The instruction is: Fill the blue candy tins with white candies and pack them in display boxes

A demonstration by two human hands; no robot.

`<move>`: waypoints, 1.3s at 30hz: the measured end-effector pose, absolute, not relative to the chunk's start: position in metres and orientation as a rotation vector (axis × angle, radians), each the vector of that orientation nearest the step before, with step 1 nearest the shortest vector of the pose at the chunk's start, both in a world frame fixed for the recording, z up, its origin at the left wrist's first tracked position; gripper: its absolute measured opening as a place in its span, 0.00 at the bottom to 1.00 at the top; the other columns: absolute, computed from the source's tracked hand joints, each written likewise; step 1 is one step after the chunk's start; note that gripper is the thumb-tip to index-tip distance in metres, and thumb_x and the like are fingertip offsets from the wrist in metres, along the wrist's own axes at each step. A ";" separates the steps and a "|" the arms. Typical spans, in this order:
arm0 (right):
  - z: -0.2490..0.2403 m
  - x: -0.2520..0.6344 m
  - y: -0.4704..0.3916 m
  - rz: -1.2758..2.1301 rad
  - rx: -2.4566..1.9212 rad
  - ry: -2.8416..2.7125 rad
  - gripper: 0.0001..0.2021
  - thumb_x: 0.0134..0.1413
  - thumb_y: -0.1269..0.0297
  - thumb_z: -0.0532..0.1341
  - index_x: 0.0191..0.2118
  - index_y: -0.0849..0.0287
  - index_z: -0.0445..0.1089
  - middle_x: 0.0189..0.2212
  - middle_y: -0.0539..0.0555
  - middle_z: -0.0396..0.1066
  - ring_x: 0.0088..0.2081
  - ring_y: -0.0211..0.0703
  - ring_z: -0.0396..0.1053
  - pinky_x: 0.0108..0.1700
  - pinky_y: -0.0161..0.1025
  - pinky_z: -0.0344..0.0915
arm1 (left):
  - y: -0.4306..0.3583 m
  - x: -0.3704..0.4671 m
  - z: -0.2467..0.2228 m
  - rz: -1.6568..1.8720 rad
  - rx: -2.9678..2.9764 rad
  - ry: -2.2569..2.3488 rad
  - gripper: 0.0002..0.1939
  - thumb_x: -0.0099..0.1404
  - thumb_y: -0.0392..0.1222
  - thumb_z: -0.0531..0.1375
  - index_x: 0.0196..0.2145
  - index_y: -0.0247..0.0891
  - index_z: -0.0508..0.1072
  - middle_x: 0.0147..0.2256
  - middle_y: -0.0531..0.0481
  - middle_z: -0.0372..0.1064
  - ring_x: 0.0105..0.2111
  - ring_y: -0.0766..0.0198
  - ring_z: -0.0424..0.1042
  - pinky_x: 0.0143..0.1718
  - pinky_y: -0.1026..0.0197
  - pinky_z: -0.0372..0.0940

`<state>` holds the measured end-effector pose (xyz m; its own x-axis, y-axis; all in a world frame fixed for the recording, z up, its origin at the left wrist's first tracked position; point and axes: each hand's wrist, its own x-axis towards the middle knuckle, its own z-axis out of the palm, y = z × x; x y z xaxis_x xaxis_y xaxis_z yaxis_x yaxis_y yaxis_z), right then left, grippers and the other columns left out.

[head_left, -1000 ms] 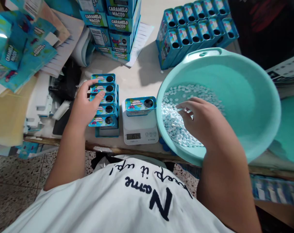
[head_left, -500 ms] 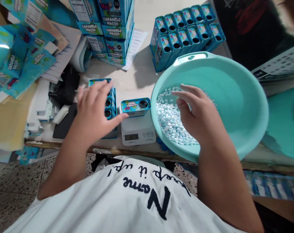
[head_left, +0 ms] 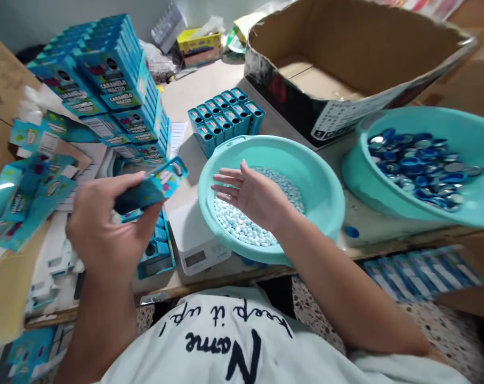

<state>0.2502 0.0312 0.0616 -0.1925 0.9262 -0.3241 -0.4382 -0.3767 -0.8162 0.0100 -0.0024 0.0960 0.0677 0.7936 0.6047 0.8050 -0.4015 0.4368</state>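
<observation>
Raised over the left part of the table, my left hand grips a small blue candy tin between thumb and fingers. The tin is tilted, with a round hole in its top. My right hand is open, fingers stretched out, above a turquoise basin. White and pale blue candies lie heaped in the basin. A white digital scale sits against the basin's left side, and its plate shows nothing on it. Partly hidden under my left hand is a blue display box holding several tins.
Several tins stand in rows behind the basin. Stacked blue cartons rise at the back left, near flattened cartons. A second basin with blue lids is at right, before a large cardboard box.
My left hand has picked the tin up off the scale and moved left with it. My right hand stays over the candies, its palm now turned. The view has shifted, showing more to the right.
</observation>
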 end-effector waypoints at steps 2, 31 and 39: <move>0.063 0.249 0.033 1.799 -1.009 -0.601 0.17 0.71 0.50 0.54 0.41 0.58 0.73 0.51 0.61 0.75 0.53 0.49 0.73 0.60 0.47 0.70 | 0.004 0.026 0.094 -1.148 -2.468 -1.472 0.15 0.64 0.45 0.67 0.49 0.48 0.76 0.46 0.50 0.77 0.48 0.51 0.74 0.53 0.48 0.69; 0.054 0.248 0.039 1.134 -1.346 -1.183 0.18 0.69 0.52 0.53 0.58 0.55 0.64 0.58 0.60 0.71 0.60 0.50 0.67 0.65 0.51 0.59 | 0.004 -0.001 0.040 -1.501 -2.566 -2.328 0.23 0.60 0.47 0.65 0.51 0.41 0.68 0.47 0.45 0.72 0.45 0.57 0.76 0.49 0.55 0.72; 0.043 0.249 0.045 0.947 -1.461 -1.374 0.19 0.68 0.52 0.55 0.58 0.55 0.66 0.44 0.58 0.77 0.50 0.52 0.74 0.53 0.50 0.68 | 0.007 0.001 0.034 -1.015 -2.752 -2.443 0.22 0.63 0.43 0.63 0.53 0.44 0.63 0.46 0.46 0.71 0.48 0.53 0.75 0.52 0.50 0.71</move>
